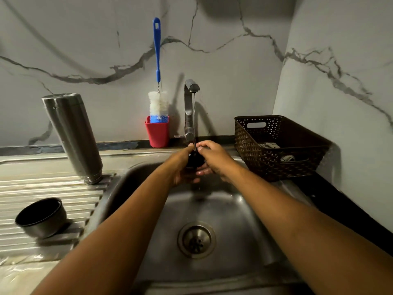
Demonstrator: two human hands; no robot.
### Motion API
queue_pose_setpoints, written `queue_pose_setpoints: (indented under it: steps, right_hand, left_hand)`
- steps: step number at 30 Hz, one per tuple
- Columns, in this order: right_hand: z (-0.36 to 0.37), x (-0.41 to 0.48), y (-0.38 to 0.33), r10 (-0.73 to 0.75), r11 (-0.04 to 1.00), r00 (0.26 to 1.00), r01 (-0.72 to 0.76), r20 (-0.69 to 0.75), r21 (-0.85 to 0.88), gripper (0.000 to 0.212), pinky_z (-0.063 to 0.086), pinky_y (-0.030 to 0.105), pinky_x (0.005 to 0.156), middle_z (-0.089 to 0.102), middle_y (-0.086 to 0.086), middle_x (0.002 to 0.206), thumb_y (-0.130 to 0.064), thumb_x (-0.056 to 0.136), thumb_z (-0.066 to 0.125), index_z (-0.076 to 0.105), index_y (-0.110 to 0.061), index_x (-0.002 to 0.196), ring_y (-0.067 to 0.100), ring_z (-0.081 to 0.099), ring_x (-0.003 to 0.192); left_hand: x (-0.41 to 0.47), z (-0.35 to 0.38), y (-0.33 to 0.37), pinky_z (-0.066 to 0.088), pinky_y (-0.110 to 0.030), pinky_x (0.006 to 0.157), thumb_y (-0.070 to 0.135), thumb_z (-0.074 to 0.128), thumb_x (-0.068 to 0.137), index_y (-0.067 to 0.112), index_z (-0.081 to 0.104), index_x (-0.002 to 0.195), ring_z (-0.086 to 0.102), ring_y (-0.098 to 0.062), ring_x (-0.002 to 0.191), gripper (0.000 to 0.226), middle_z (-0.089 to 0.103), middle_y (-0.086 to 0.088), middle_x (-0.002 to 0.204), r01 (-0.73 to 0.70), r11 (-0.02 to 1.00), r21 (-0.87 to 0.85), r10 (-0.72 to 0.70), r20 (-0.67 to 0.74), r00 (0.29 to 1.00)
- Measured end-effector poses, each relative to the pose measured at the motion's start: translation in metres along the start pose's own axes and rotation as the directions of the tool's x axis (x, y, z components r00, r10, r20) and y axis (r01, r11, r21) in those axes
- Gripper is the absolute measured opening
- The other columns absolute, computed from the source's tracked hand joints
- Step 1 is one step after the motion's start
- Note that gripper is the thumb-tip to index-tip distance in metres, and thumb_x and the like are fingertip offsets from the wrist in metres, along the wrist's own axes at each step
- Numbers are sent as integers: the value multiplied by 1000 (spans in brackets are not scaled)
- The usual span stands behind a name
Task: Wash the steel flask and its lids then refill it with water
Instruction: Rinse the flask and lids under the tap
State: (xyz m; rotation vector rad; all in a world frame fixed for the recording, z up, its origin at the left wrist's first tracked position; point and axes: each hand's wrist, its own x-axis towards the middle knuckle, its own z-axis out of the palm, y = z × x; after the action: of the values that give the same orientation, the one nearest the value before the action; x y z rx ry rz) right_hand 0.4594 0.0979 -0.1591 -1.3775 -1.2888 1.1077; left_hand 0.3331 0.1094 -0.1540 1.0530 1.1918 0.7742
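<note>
We see the small black lid (194, 160) held over the sink (240, 220), right under the tap (192, 86), where a thin stream of water (194, 118) falls onto its top. The left hand (180, 167) grips it from the left and beneath, fingers curled round the underside, and the right hand (215, 159) grips it from the right, with its fingers (205, 144) bent over the upper edge; most of the lid is hidden between them. The steel flask (72, 135) stands mouth down on the ribbed drainboard (42, 188) left of the basin, well apart from the hands. Nearer us on the same drainboard lies the steel cup lid (41, 218) on its side, its dark inside showing. Behind the tap, against the marble wall (234, 50), a red cup (157, 135) holds a blue-handled bottle brush (157, 60), bristles down. On the dark counter (340, 205) right of the sink sits a brown woven basket (276, 158) with a folded cloth (269, 145) inside
</note>
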Motion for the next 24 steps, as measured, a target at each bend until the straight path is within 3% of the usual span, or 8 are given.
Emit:
queue_pose_setpoints:
  steps: [4, 7, 10, 13, 16, 20, 22, 24]
  right_hand:
    - [3, -5, 4, -34, 990, 999, 28, -42, -137, 26, 63, 39, 56, 69, 17, 101, -34, 109, 44, 60, -14, 111, 30, 73, 67]
    - [6, -6, 8, -131, 921, 990, 102, -52, -377, 35, 57, 37, 50, 70, 12, 77, -46, 106, 42, 55, -17, 90, 29, 71, 54]
    - [15, -3, 12, -73, 943, 991, 31, -114, -330, 43, 49, 29, 44, 63, 7, 64, -53, 105, 35, 57, -17, 93, 23, 61, 44]
    - [23, 5, 15, -60, 970, 977, 8, -207, -243, 48, 47, 29, 54, 64, 6, 73, -53, 107, 33, 62, -18, 89, 24, 63, 63]
    - [26, 11, 21, -287, 901, 935, 189, -209, -391, 40, 46, 36, 67, 62, 1, 78, -46, 107, 39, 58, -16, 87, 27, 62, 79]
    - [20, 12, 29, -461, 781, 884, 363, -77, -509, 27, 51, 41, 64, 63, 0, 81, -46, 105, 41, 52, -24, 95, 20, 62, 75]
    - [18, 13, 31, -490, 752, 871, 405, -29, -520, 23, 50, 43, 62, 62, -2, 78, -46, 102, 43, 51, -26, 94, 19, 61, 71]
    - [16, 16, 31, -464, 782, 883, 376, -63, -496, 23, 50, 43, 61, 61, 0, 77, -44, 101, 42, 50, -25, 91, 20, 60, 69]
  left_hand:
    - [-4, -1, -16, 59, -38, 80, 56, 39, 108, 17, 65, 123, 71, -26, 94, 50, 74, -13, 108, -166, 982, 91, 171, -46, 984]
    - [0, -7, -24, 59, -44, 89, 80, 31, 93, 22, 68, 125, 71, -29, 102, 75, 73, -13, 117, -245, 937, 250, 286, -142, 948]
    - [1, -8, -28, 57, -50, 93, 93, 22, 79, 23, 71, 108, 70, -27, 93, 91, 74, -9, 100, -331, 864, 379, 410, -150, 900]
    - [-1, -3, -26, 54, -43, 77, 96, 26, 80, 21, 72, 99, 62, -23, 75, 90, 67, -5, 82, -343, 848, 404, 421, -121, 899]
    - [1, 2, -20, 39, -28, 59, 76, 29, 100, 17, 68, 96, 49, -17, 61, 71, 58, -4, 71, -231, 949, 216, 260, -117, 958]
    - [3, 7, -15, 48, -19, 42, 57, 30, 109, 11, 70, 104, 61, -12, 58, 61, 74, -6, 64, -83, 986, -147, 76, -52, 996]
    - [5, 8, -15, 59, -24, 55, 58, 29, 109, 10, 71, 107, 69, -11, 66, 64, 77, -15, 81, -61, 979, -196, 56, -33, 998]
    - [9, 8, -17, 59, -35, 92, 58, 25, 109, 6, 69, 121, 63, -8, 94, 69, 68, -19, 110, -141, 985, -97, 136, -55, 989]
